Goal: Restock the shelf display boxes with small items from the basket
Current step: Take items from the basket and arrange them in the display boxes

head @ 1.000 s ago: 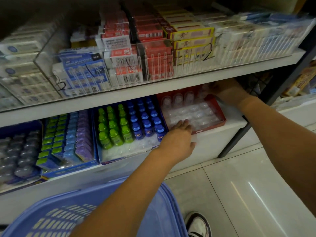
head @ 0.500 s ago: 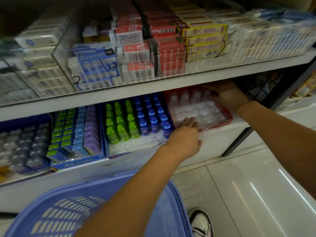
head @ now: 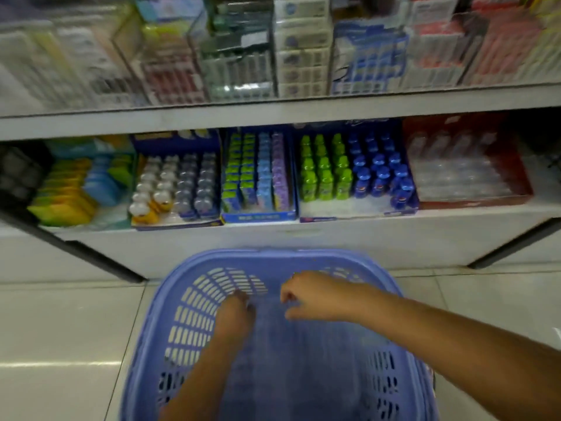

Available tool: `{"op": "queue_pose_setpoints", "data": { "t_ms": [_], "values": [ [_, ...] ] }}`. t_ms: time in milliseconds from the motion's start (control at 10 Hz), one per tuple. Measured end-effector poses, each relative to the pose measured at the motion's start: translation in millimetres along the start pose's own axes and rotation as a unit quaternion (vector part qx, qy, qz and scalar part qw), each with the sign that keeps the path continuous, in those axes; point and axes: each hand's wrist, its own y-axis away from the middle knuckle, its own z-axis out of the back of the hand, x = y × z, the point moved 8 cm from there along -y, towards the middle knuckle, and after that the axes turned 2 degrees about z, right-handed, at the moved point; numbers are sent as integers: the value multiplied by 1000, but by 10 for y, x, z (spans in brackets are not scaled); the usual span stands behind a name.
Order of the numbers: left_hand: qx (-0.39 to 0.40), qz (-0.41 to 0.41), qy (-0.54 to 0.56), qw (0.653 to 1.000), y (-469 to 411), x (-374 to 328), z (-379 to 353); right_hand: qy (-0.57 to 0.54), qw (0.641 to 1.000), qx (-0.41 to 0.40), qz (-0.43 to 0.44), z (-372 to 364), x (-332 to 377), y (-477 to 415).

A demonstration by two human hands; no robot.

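Observation:
The blue plastic basket (head: 194, 317) stands on the floor below the shelf. Both my hands are inside it. My left hand (head: 233, 314) reaches down toward the far wall, and its fingers are hidden behind the back of the hand. My right hand (head: 315, 299) hovers beside it with loosely curled fingers, and I see nothing in them. No items show on the blurred basket bottom. On the lower shelf the red display box (head: 473, 204) holds clear items. Left of it, a blue display box (head: 358, 212) holds green and blue bottles.
More display boxes line the lower shelf (head: 303, 235): one of green, blue and purple packs (head: 258, 177), one of clear bottles (head: 176, 183), and yellow and blue packs (head: 73, 189). Clear bins of boxed goods fill the upper shelf (head: 273, 113). Pale floor tiles (head: 60, 344) flank the basket.
Both hands left the red display box on the shelf and dropped into the basket. The view swung left and down, so the basket is now centred.

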Motion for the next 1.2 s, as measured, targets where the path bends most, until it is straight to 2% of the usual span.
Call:
{"op": "queue_pose_setpoints", "data": {
  "t_ms": [100,200,300,400,500,600,700,800,900,1000,1100,1200],
  "values": [
    [-7,16,58,998,-163,428,-58,-31,997,0,-67,-664,-120,-637],
    [13,13,53,998,-285,598,-181,-115,984,-67,-115,-1015,-213,-1041],
    [11,17,27,999,-398,695,-297,-135,977,-86,-139,-1301,-214,-1324],
    [13,18,-90,996,-478,756,-397,-141,975,-84,-147,-1566,-207,-1505],
    [23,46,-47,998,-501,873,-490,-151,967,-104,-175,-1635,-293,-1516],
    [45,87,48,994,-445,929,-539,-155,968,-108,-167,-1656,-361,-1464],
    [64,143,118,980,-434,966,-573,-54,986,-69,-140,-1722,-441,-1409],
    [137,194,214,948,-375,886,-653,-43,985,-52,-160,-1674,-522,-1290],
    [180,209,252,927,-278,762,-658,34,985,-9,-170,-1707,-633,-1177],
    [212,188,257,924,-177,556,-504,-163,962,-68,-207,-1453,-488,-1051],
    [221,120,217,943,-130,235,-189,-181,972,-109,-102,-1016,-318,-828],
    [229,13,190,955,-11,-319,254,-214,973,-47,-74,-555,-337,-352]
  ]
}}
